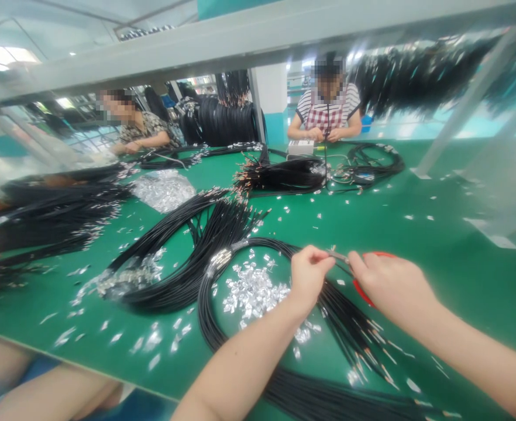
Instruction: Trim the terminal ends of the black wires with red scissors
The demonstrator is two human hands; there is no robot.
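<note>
One loose bundle of black cables (332,394) lies nearest, below both forearms, on a green table (460,298). Two hands work just beyond it. Left hand (308,272): thumb and forefinger pressed together; whatever sits in the pinch is too small to identify with certainty. Right hand (381,283): fingers closed around a red-handled tool (338,256), its grey metal tip pointing left and reaching the left fingertips; contact between the two cannot be confirmed. The red handle shows above and below the right hand.

A coil of black cables (206,295) passes beneath the left hand, its stripped ends fanning out below the right hand. Inside the coil is a heap of silver scraps (249,292); further scraps are scattered over the surface.

Beyond and to the left, a second cable bundle (183,283) lies near a flat pile of silver pieces (164,190). Farther back are a third bundle (284,175) and a white box (301,148). Two co-workers sit at the far side, one in a checked apron (322,118), one in a patterned shirt (146,130).
</note>
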